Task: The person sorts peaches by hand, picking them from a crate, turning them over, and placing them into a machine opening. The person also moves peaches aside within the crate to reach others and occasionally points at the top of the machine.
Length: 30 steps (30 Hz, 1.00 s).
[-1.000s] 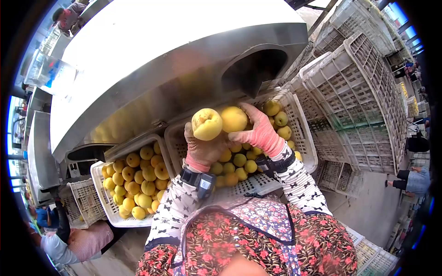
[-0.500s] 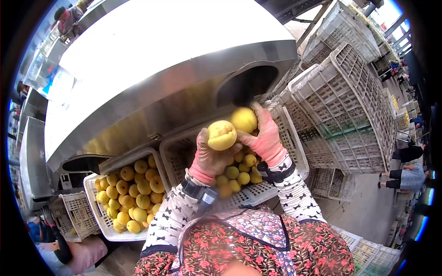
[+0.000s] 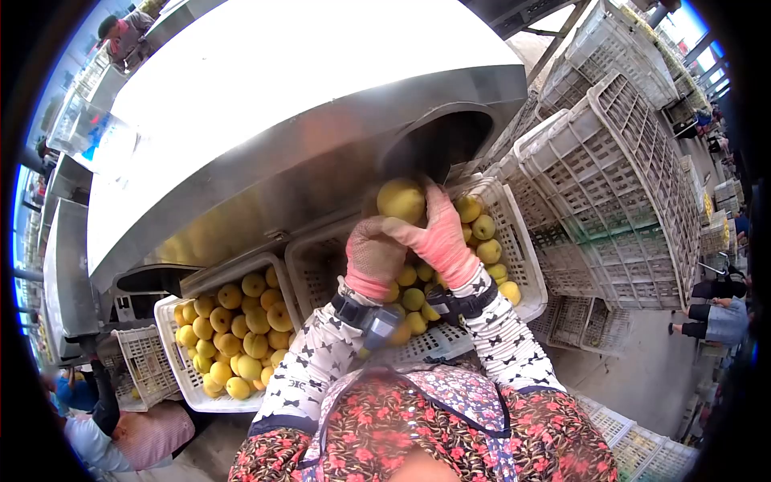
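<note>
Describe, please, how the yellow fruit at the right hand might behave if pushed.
The yellow fruit would probably roll, being nearly round. Looking smooth, it may be slightly slippery. It seems fairly firm, showing no visible dent beside the fingers.

Left hand point(image 3: 374, 255) partly behind right hand point(image 3: 442, 245); white surface point(image 3: 305, 64) cropped

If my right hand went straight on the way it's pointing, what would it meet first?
Your right hand would probably meet the dark opening in the machine first, though depth is hard to judge from one view.
</note>
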{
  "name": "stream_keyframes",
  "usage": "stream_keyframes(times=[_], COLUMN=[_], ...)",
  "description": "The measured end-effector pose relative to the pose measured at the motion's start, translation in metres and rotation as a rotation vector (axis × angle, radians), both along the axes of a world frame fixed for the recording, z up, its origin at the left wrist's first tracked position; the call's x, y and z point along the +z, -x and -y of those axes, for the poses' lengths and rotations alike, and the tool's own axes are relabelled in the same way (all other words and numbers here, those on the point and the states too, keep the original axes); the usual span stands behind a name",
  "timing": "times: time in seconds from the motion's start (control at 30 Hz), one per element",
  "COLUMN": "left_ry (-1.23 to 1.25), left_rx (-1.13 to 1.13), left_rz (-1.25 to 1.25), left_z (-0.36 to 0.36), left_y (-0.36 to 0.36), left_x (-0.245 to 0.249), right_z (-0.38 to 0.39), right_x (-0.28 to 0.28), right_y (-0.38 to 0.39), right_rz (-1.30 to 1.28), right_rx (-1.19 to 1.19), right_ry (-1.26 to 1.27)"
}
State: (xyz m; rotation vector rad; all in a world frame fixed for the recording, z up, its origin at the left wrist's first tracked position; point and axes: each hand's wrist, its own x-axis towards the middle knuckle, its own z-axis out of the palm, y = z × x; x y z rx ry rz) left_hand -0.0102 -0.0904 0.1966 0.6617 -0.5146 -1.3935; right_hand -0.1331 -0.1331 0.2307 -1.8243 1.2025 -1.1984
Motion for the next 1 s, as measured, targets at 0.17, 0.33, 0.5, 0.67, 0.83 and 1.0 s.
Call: stream_keyframes(times=[0.17, 0.33, 0.5, 0.67, 0.83, 1.0], left_ry=[-0.091, -0.423, -0.653, -0.502, -0.439, -0.296], left_rx=[0.003, -0.132, -0.323, -0.451, -0.763, -0.762], left_rz=[-0.236, 1.029, 1.445, 1.769, 1.711, 1.791], left_z=[0.004, -0.044, -0.079, -0.097, -0.061, -0.049], left_y=[-0.009, -0.065, -0.037, -0.005, -0.011, -0.017], left_x=[-0.027, -0.219, -0.224, -0.296, -0.258, -0.26], right_z=[0.014, 0.101, 0.05, -0.023, -0.05, -0.028], right_x=[0.027, 0.0, 0.0, -0.117, -0.191, -0.195], right_y=[0.014, -0.023, 0.032, 0.08, 0.083, 0.074], right_rz=[-0.245, -0.922, -0.154, -0.857, -1.375, -1.232], right_rx=[-0.214, -0.394, -0.253, 0.272, 0.595, 0.716], right_ry=[0.019, -0.092, 0.39, -0.317, -0.534, -0.585])
